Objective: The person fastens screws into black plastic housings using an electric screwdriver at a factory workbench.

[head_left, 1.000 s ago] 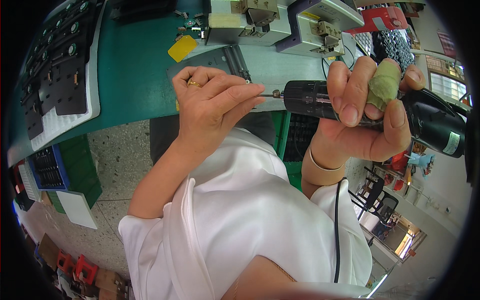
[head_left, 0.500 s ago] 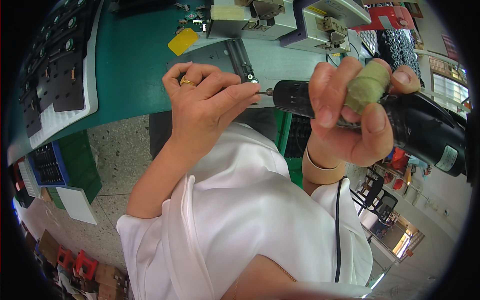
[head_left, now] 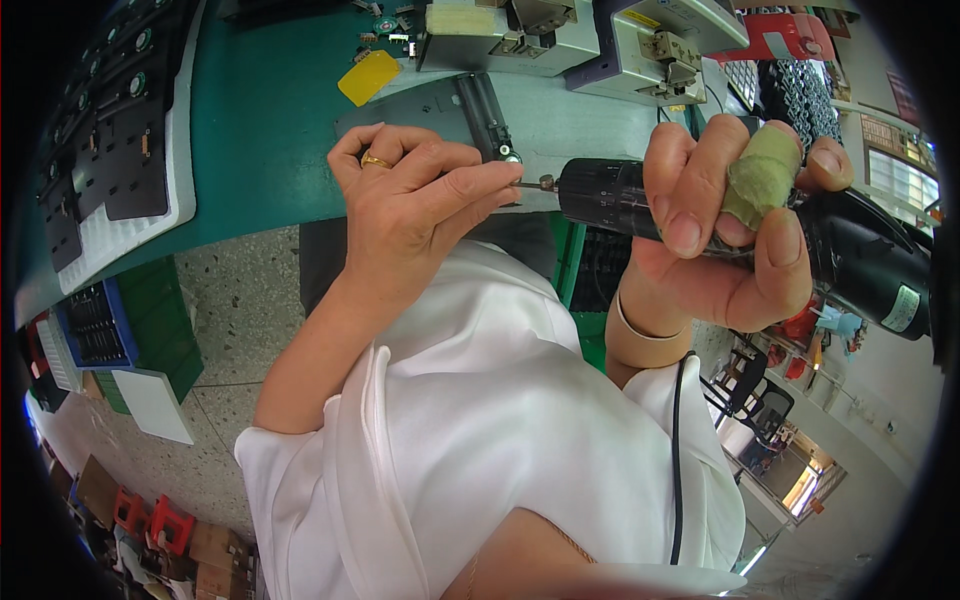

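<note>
My right hand (head_left: 735, 220) is wrapped round a black electric screwdriver (head_left: 605, 193), held sideways with its bit toward the left. A pale green wrap (head_left: 762, 176) covers one of its fingers. The thin metal bit (head_left: 535, 184) reaches the fingertips of my left hand (head_left: 420, 205). Thumb and index finger there are pressed together at the bit's tip; what they pinch is hidden. Just beyond the left hand lies a dark grey plastic panel (head_left: 420, 108) with a raised black edge, partly covered by the hand. A small round part (head_left: 507, 152) shows at the near end of that edge.
A yellow card (head_left: 369, 77) and several small parts (head_left: 388, 35) lie on the green bench mat (head_left: 265, 130). Black panels (head_left: 135, 160) rest on white foam (head_left: 180, 175) at the left. Metal fixtures (head_left: 505, 45) stand at the back. Below left is a green crate (head_left: 160, 325).
My right hand and the screwdriver have shifted slightly to the right, so more of the bit shows. My left hand has stayed nearly still.
</note>
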Available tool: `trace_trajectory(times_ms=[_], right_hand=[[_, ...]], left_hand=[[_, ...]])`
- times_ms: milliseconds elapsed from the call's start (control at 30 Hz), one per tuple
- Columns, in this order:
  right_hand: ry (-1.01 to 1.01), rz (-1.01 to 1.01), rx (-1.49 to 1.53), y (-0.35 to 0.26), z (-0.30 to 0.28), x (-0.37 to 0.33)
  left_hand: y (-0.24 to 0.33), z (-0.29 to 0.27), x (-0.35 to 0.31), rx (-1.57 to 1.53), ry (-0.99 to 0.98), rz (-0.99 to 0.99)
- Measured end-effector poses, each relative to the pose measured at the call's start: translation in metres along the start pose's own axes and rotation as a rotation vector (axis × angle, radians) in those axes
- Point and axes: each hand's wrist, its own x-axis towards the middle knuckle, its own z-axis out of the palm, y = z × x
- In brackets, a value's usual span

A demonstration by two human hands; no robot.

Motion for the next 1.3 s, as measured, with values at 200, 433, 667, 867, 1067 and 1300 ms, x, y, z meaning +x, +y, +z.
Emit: trace_trajectory(times_ms=[200,433,667,867,1067,1300], right_hand=[[-0.039,0.017,0.017,0.003,0.0,0.001],[-0.021,0.031,-0.086,0.015,0.001,-0.005],[0.117,0.114,-0.244,0.035,0.005,-0.018],[0.194,0.159,-0.28,0.05,0.012,-0.023],[0.193,0.135,-0.326,0.062,0.013,-0.023],[0.124,0.041,-0.341,0.072,0.009,-0.023]], left_hand=[[-0.001,-0.001,-0.004,0.01,0.003,-0.012],[0.001,-0.006,-0.006,0.059,-0.043,-0.048],[-0.008,-0.014,-0.028,0.3,-0.079,-0.07],[-0.011,-0.012,-0.034,0.38,-0.051,-0.038],[-0.012,-0.01,-0.036,0.364,-0.027,-0.052],[-0.013,-0.009,-0.038,0.368,-0.002,-0.062]])
